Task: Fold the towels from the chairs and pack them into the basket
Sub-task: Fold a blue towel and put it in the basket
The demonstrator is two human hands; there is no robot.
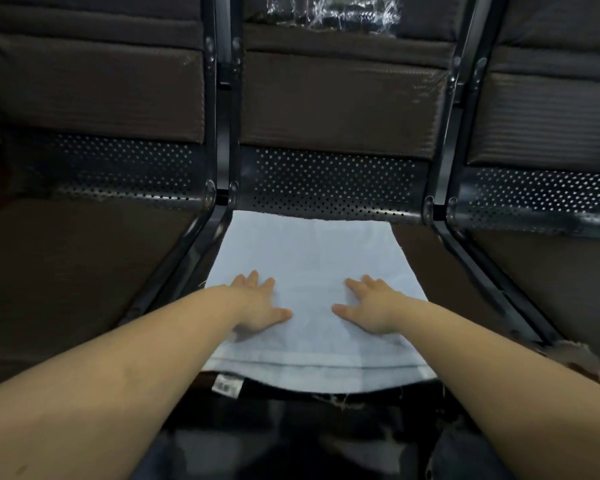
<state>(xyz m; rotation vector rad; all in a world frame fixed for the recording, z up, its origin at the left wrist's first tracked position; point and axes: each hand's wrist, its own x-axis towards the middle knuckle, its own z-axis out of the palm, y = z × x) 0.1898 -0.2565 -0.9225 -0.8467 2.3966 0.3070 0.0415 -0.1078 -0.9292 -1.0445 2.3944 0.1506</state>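
— Where is the towel?

— A pale blue towel (312, 258) lies flat on the seat of the middle chair (326, 181), one of three dark chairs in a row. Its near hem hangs slightly over the seat's front edge, and its far edge meets the perforated metal back.

— And your hands?

— My left hand (257, 306) and right hand (371, 306) rest palm down on the towel's near half, side by side but apart. The fingers (253, 278) of both are spread and straight, pressing the cloth, gripping nothing.
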